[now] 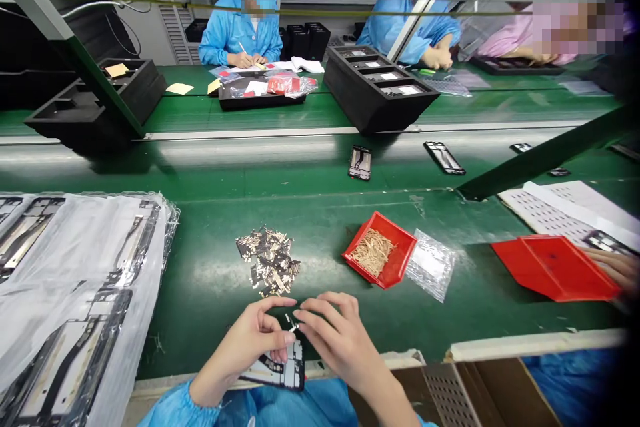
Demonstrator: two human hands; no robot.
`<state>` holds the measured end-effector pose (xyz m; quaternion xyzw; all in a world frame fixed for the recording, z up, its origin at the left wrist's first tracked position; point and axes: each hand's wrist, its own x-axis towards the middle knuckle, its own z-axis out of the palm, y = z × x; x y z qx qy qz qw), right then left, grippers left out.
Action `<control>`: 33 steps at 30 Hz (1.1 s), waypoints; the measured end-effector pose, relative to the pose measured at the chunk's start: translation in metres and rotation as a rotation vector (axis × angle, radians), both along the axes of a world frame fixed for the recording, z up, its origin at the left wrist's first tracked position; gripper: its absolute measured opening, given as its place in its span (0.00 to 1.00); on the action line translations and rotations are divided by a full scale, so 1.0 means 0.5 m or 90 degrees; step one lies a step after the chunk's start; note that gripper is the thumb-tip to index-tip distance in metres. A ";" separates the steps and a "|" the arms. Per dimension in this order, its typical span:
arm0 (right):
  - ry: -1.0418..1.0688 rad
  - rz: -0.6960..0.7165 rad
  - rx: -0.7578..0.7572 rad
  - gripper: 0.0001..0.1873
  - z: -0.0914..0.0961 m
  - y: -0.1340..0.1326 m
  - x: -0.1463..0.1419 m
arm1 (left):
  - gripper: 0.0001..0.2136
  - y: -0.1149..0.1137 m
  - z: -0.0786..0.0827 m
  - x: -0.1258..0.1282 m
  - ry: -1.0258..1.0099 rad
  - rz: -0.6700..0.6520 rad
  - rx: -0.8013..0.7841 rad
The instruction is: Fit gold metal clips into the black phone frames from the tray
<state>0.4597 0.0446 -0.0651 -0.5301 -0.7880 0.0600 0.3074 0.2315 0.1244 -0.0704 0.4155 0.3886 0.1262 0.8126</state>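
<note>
My left hand [263,333] is curled, with its thumb tip against a small silvery part [293,325]. From the other side, the bent fingertips of my right hand [333,328] meet the same part; my right thumb is hidden. Below my left hand, at the table's near edge, lies a phone frame [295,367] with a pale inner plate and black rim, partly covered by the fingers. Just beyond my hands is a loose heap of small black and gold parts [273,260]. A red bin [400,260] to the right contains many thin tan pieces [373,252].
Plastic-wrapped phone frames [120,267] are stacked at left. A clear bag [433,263] touches the red bin. Farther right, a co-worker's hand [613,267] is beside another red bin [560,267]. Phone frames [360,163] lie on the belt; a green post [545,150] slants across. Co-workers sit opposite.
</note>
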 end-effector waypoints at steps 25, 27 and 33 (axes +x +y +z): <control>0.194 -0.057 -0.469 0.09 -0.044 -0.036 -0.088 | 0.55 -0.084 -0.046 -0.192 0.361 -0.237 0.750; 0.190 -0.054 -0.468 0.09 -0.045 -0.035 -0.086 | 0.55 -0.083 -0.045 -0.192 0.357 -0.236 0.752; 0.187 -0.050 -0.451 0.08 -0.049 -0.034 -0.086 | 0.55 -0.085 -0.048 -0.194 0.356 -0.232 0.758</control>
